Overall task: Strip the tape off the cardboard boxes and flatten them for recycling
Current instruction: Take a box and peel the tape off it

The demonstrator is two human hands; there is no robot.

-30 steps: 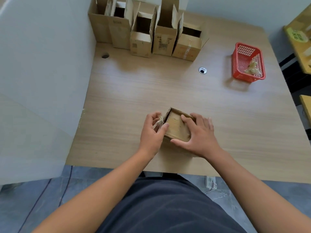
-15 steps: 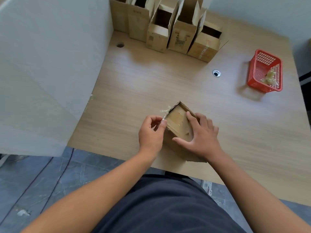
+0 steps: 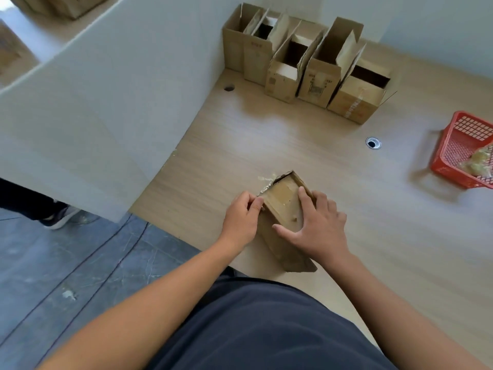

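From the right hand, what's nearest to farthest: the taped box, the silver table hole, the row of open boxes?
1. taped box, directly under the right hand.
2. silver table hole, ahead, slightly right.
3. row of open boxes, far back, ahead.

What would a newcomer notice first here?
A box lies at the table's near edge: the left hand pinches tape at its left rim, the right hand presses on top. A row of open boxes stands at the far corner, and a red basket holding crumpled scraps sits at the right.
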